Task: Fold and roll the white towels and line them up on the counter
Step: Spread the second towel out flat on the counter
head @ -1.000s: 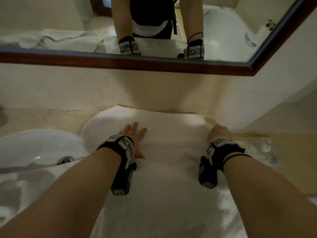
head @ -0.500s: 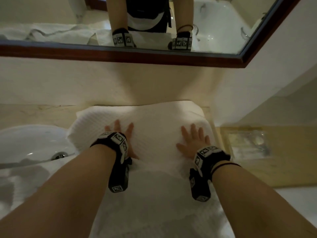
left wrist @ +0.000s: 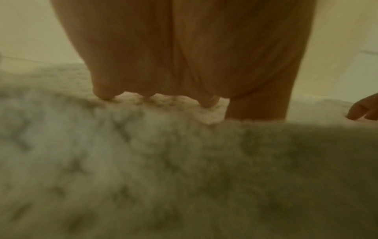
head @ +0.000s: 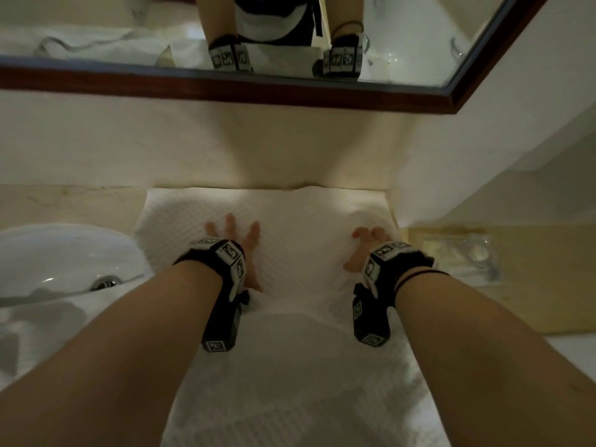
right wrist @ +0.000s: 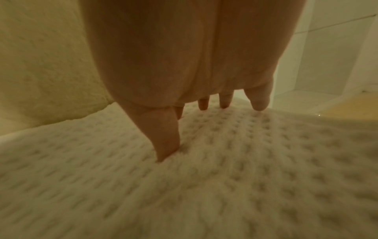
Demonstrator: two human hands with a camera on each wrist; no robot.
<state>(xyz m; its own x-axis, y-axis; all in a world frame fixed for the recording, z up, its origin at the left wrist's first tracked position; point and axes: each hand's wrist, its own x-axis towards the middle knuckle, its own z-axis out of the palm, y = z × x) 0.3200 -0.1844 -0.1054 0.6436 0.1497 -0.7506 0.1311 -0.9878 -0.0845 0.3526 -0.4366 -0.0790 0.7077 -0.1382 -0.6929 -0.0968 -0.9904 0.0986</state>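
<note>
A white waffle-textured towel [head: 300,366] lies on the counter, its far part folded over into a thicker layer [head: 296,221] against the wall. My left hand [head: 237,240] presses flat on the left half of that folded layer, fingers spread and straight. My right hand [head: 366,250] presses on the right half near the towel's right edge, fingers extended. In the left wrist view the left hand [left wrist: 184,72] lies on the towel [left wrist: 163,169]. In the right wrist view the right hand's fingertips [right wrist: 259,103] touch the towel [right wrist: 204,177]. Neither hand grips any cloth.
A white sink basin [head: 61,262] with a metal drain [head: 104,282] sits left of the towel. A clear plastic packet [head: 461,256] lies on the yellow counter at right. A framed mirror [head: 225,88] hangs above; the wall stands just beyond the towel.
The towel's far edge has been flattened squarer against the wall. My right hand slid outward to the towel's right edge; my left hand stayed pressing on the left half.
</note>
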